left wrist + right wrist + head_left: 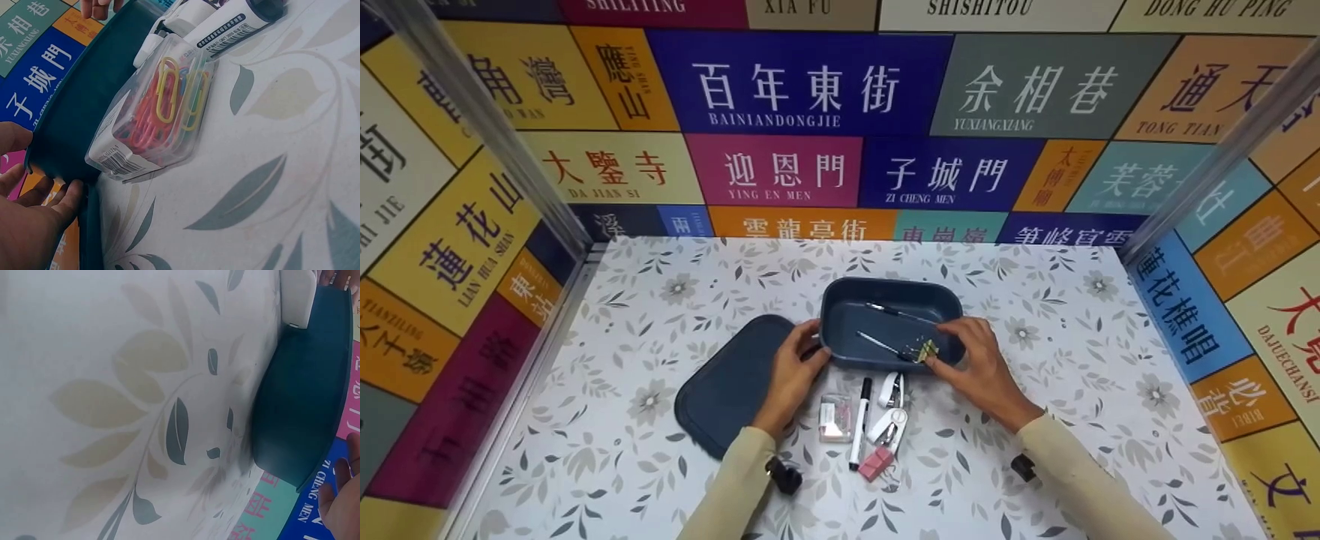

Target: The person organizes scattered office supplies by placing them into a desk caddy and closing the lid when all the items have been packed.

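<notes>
A dark blue open box [840,300] stands on the table between both hands. My left hand [795,367] grips its left front corner, with thumb and fingers about the rim in the left wrist view. My right hand [979,367] holds the right end, thumb at the front rim and fingers along the side. Inside lie two slim pens [877,343] and a small yellow-and-black item [928,350], too small to identify. Near my left hand lies the matching dark blue lid [727,382], flat on the table.
In front of the box lie a clear case of coloured paper clips [163,107], a black-capped white marker [860,427], white stapler-like items [887,426] and a pink block [876,464]. Sign-covered walls [817,90] enclose the floral-patterned table [1035,487] at the back and sides.
</notes>
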Demonstrator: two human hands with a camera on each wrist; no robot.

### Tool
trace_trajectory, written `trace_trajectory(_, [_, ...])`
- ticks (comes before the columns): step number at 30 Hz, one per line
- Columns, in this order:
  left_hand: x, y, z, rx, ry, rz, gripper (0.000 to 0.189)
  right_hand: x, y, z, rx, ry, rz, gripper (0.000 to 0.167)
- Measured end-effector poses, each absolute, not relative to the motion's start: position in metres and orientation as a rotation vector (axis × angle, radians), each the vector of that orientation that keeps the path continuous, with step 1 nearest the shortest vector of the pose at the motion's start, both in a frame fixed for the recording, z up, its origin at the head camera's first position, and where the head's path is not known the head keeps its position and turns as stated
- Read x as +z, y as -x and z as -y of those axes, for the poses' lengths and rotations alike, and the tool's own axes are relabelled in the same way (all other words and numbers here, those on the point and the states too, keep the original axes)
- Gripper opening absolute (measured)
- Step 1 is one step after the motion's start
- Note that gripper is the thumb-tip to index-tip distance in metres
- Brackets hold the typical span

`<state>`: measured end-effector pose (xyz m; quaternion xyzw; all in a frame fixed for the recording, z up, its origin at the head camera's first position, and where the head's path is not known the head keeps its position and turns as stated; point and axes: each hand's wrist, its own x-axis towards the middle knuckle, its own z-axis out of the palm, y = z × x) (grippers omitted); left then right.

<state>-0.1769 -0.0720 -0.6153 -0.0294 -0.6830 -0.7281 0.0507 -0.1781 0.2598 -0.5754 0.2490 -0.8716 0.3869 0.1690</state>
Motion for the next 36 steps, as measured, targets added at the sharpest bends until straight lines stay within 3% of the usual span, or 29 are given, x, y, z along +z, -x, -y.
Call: trace_trajectory(36, [-0.611, 0.175, 0.072, -2.229, 0.089, 2.096, 0.052, -0.587, 0.136, -0.254, 1.051, -0.929, 2.337, 0.050])
